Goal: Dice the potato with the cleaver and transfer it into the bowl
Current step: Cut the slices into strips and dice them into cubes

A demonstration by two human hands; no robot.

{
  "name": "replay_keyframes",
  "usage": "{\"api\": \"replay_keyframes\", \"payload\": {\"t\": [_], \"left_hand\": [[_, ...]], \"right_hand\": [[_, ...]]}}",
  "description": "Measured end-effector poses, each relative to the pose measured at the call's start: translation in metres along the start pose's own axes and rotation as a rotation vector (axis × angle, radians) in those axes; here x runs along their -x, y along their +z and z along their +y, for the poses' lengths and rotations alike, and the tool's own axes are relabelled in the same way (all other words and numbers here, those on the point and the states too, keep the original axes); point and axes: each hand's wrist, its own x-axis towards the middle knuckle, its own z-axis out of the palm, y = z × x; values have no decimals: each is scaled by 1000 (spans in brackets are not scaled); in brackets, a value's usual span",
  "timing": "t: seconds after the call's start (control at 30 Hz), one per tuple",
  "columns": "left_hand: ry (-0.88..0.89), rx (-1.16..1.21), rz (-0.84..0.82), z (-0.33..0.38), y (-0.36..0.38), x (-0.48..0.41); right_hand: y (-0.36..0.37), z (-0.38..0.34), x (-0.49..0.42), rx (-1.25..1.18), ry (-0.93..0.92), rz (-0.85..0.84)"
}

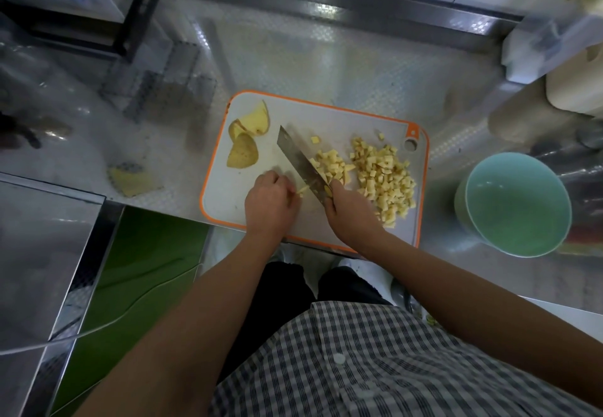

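Note:
A white cutting board with an orange rim (222,207) lies on the steel counter. My right hand (350,212) grips the handle of the cleaver (298,160), whose blade slants up-left across the board. Curled fingers of my left hand (269,203) hold down a small strip of potato (302,189) just left of the blade. Several potato dice (383,176) are heaped on the board's right half, some right against the blade. Potato skin slices (246,137) lie at the board's far left corner. The light green bowl (515,204) stands empty to the right of the board.
A potato scrap (132,180) lies on the counter left of the board. Beige containers (538,103) and a white tub stand at the back right. A wire rack (169,90) sits behind the board on the left. The counter's front edge runs just under the board.

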Motion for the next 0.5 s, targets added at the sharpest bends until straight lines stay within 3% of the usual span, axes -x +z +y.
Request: {"api": "replay_keyframes", "payload": {"t": [0.13,0.5], "left_hand": [[-18,-5,-6,3,-2,0],[-35,-19,-23,1,-1,2]], "right_hand": [[-5,-5,1,-99,1,35],[3,-2,-4,-55,-4,12]]}}
